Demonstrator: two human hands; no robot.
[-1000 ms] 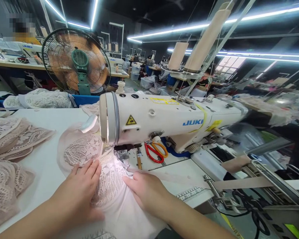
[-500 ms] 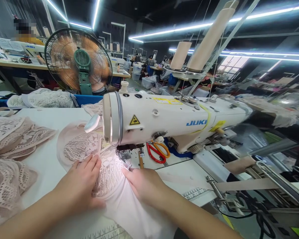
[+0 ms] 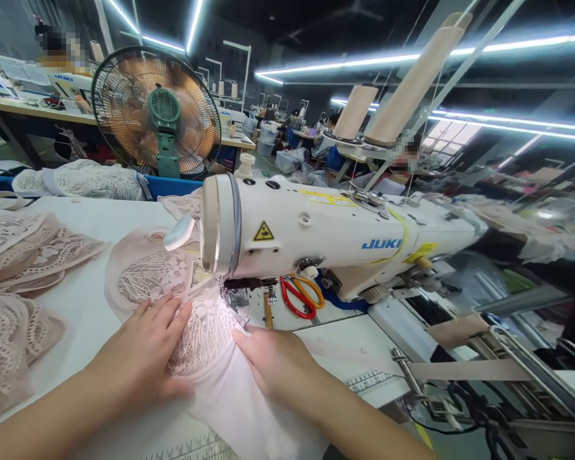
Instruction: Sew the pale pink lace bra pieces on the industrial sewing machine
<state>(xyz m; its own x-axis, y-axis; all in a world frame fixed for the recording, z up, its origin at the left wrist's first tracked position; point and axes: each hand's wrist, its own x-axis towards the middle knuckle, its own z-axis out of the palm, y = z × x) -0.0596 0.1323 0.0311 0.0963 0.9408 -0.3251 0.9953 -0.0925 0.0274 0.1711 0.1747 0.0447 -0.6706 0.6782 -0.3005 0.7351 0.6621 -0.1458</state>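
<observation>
A pale pink lace bra (image 3: pixel 206 342) lies under the lit needle area of a white sewing machine (image 3: pixel 292 223). My left hand (image 3: pixel 146 342) rests flat on the lace, fingers stretched toward the machine head. On the near right side of the cup, my right hand (image 3: pixel 278 361) pinches the edge of the bra between thumb and fingers, close to the presser foot. The needle itself is hidden by the glare and the machine head. Smooth pink cloth hangs down between my forearms toward the table's front.
Lace bra pieces (image 3: pixel 23 255) are piled at the left. Red-and-orange-handled scissors (image 3: pixel 299 297) lie behind the needle area. A green fan (image 3: pixel 163 115) stands beyond the table. Thread cones (image 3: pixel 357 112) rise behind the machine; a beige band (image 3: pixel 469 370) runs through metal guides at right.
The view has shifted slightly. Both hands keep their places on the bra, and the left hand has slid a little toward me and left with the lace.
</observation>
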